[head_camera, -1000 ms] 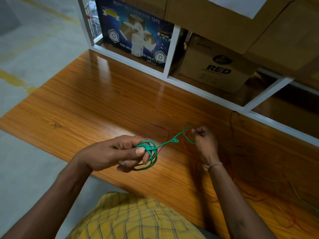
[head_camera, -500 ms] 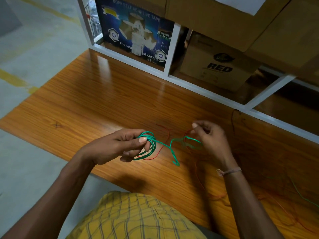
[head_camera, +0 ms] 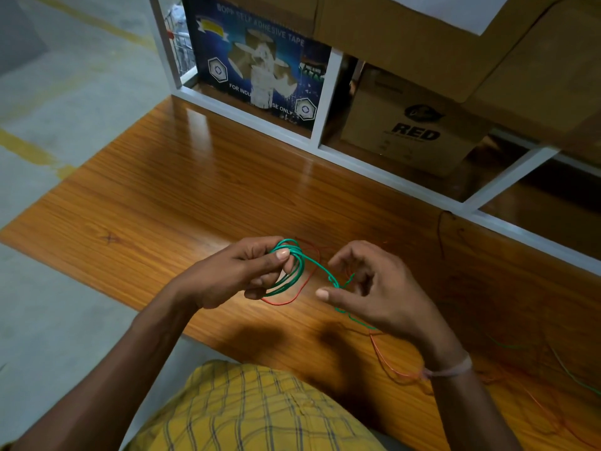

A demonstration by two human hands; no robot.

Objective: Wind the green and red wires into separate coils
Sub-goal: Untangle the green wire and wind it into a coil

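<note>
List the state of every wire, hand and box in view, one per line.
green wire: partly wound into a coil, its loose run leading right across the table
red wire: uncoiled, loose on the wooden table
left hand: pinching the green coil
right hand: fingers curled around the green strand
RED carton: closed, on the shelf
tape box: upright on the shelf

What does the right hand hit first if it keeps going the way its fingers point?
Probably the green coil pinched in the left hand; the right hand points left toward it. Depth is unclear.
</note>
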